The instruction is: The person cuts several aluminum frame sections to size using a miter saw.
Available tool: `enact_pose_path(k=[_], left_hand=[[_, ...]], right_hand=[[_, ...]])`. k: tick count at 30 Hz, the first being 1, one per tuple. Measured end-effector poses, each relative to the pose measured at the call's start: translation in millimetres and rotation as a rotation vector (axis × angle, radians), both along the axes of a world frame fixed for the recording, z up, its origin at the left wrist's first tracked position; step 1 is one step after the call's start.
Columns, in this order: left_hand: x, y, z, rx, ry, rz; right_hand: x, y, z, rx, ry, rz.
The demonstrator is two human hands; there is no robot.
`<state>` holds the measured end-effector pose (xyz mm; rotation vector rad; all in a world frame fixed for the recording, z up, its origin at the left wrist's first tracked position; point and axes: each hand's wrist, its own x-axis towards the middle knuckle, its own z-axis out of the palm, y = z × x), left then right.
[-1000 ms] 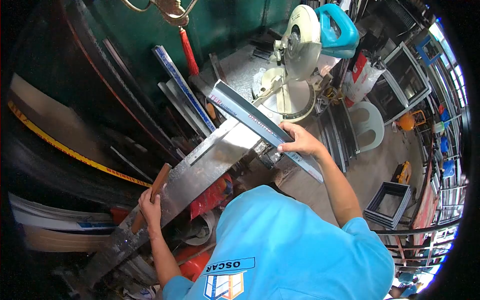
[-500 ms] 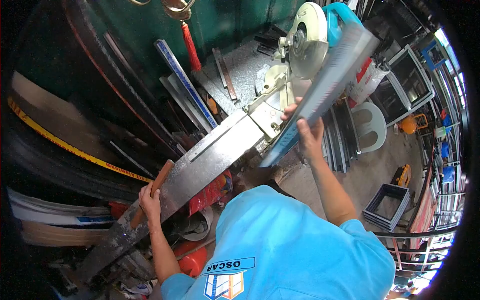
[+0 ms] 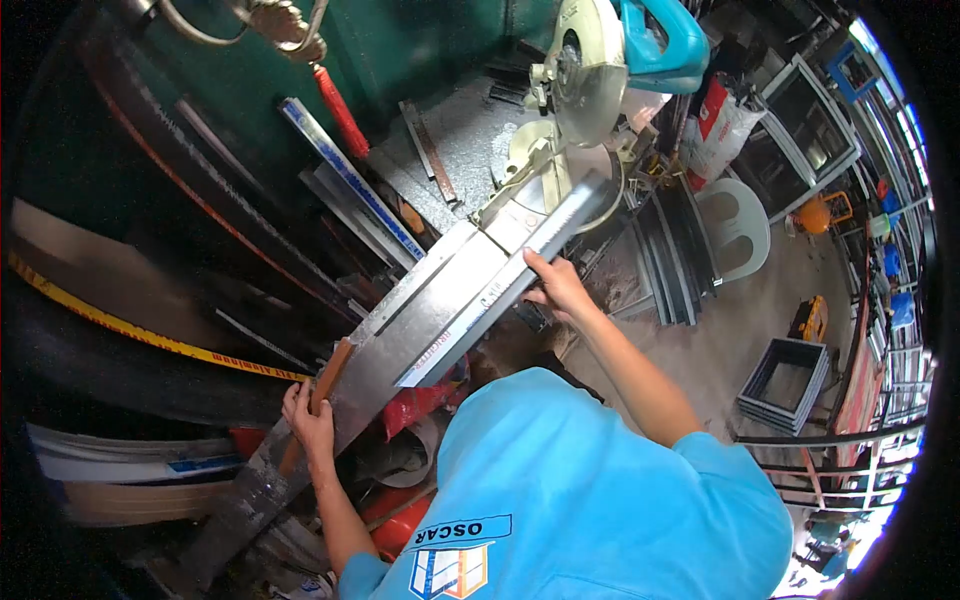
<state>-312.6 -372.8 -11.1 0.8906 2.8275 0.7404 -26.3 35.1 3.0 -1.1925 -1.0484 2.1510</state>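
One mitre saw (image 3: 585,75) with a pale round blade guard and a teal handle stands at the top of the view. One long bare steel bench (image 3: 385,330) runs from its base down toward the person. One long grey aluminium profile (image 3: 480,305) with printed lettering lies lengthwise along the edge of that bench. Its far end reaches the saw's round base, and its near end points away from the saw.

Two hands are in view, both the person's own. The right hand (image 3: 556,286) is closed on the profile's outer edge, just short of the saw, with the fingers curled over the metal. The left hand (image 3: 308,420) is well away from the saw at the bench's other edge. It is wrapped shut around one brown wooden strip (image 3: 331,370) that lies along the steel. The profile lies between the two hands and touches only the right.

Beyond the saw stand one white plastic chair (image 3: 735,235) and one stack of dark rectangular frames (image 3: 785,385). One red tassel (image 3: 340,110) hangs beside it.
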Motion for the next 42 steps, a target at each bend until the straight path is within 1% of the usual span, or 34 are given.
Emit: enact_pose_path(k=[2,3,4,6,8,9,10,11,12,15,16,18,20,22,23,24,26,29,31,32,34,36,38,40,41,42], left_hand=[[7.1,22.7,14.8,0.150,0.064,0.039],[5.3,37.1,14.9,0.257,0.044,-0.088],[20.1,66.6,34.8,0.318,-0.061,-0.144],[41.5,114.5,46.3,0.282,-0.070,-0.366],[67.3,163.2,54.5,0.248,-0.061,-0.547],[76.6,182.5,49.4,0.217,0.013,-0.599],[80.0,195.7,34.7,0.216,0.019,-0.593],[81.1,208.3,16.2,0.195,-0.064,-0.579],[80.3,215.8,9.5,0.175,-0.148,-0.567],[68.9,221.0,4.2,0.122,-0.077,-0.553],[68.9,219.8,2.6,0.125,-0.081,-0.562],[72.0,215.8,1.7,0.116,0.030,-0.502],[73.1,214.5,0.0,0.118,0.040,-0.502],[72.7,214.1,-1.4,0.112,0.056,-0.500],[72.9,215.4,1.4,0.112,0.055,-0.503],[73.4,215.7,4.0,0.105,0.016,-0.494],[74.5,216.4,7.9,0.095,-0.027,-0.488],[73.2,226.7,12.2,0.120,-0.039,-0.501],[77.0,245.4,16.4,0.175,-0.042,-0.587],[78.4,257.7,18.0,0.170,-0.042,-0.585],[80.7,292.2,20.6,0.204,-0.103,-0.762],[85.5,326.4,18.8,0.194,0.004,-0.834],[86.3,358.7,9.5,0.175,-0.007,-0.887],[89.1,379.2,4.5,0.041,0.049,-0.846],[90.8,381.3,3.2,0.038,0.079,-0.816],[93.1,382.5,1.4,0.069,0.094,-0.810]], right_hand=[[-18.0,6.3,-16.1,0.021,-0.057,0.009],[-25.9,5.0,-6.9,0.023,-0.007,0.022],[-30.7,18.4,-37.1,0.012,-0.056,0.105],[-45.1,20.6,-25.7,0.066,-0.119,0.121],[-56.4,29.5,-34.9,0.061,-0.137,0.166],[-59.6,34.6,-36.8,0.079,-0.180,0.220],[-63.0,36.8,-37.1,0.098,-0.223,0.272],[-63.5,31.7,-10.5,0.095,-0.305,0.287],[-63.3,37.0,-12.2,0.100,-0.302,0.286],[-52.8,67.0,-15.8,0.241,-0.543,0.419],[-49.1,69.2,-20.1,0.239,-0.548,0.411],[-41.4,70.9,-20.9,0.280,-0.368,0.128],[-42.8,80.5,-24.2,0.286,-0.355,0.086],[-48.2,86.9,-33.0,0.369,-0.238,-0.086],[-48.6,91.9,-30.5,0.329,-0.241,-0.041],[-49.8,93.8,-29.5,0.328,-0.243,-0.044],[-53.2,94.2,-29.6,0.267,-0.145,-0.068],[-56.9,93.8,-25.7,0.286,-0.172,-0.091],[-59.8,92.5,-23.8,0.273,-0.202,-0.094],[-60.6,92.1,-25.0,0.275,-0.196,-0.115],[-63.3,91.9,-25.0,0.275,-0.184,-0.142],[-61.3,90.3,-19.7,0.249,-0.225,-0.133],[-60.7,90.7,-16.1,0.236,-0.223,-0.137],[-59.1,93.0,-16.3,0.272,-0.247,-0.085],[-55.6,92.6,-15.7,0.294,-0.243,-0.058],[-53.7,97.3,-27.6,0.314,-0.223,-0.042]])
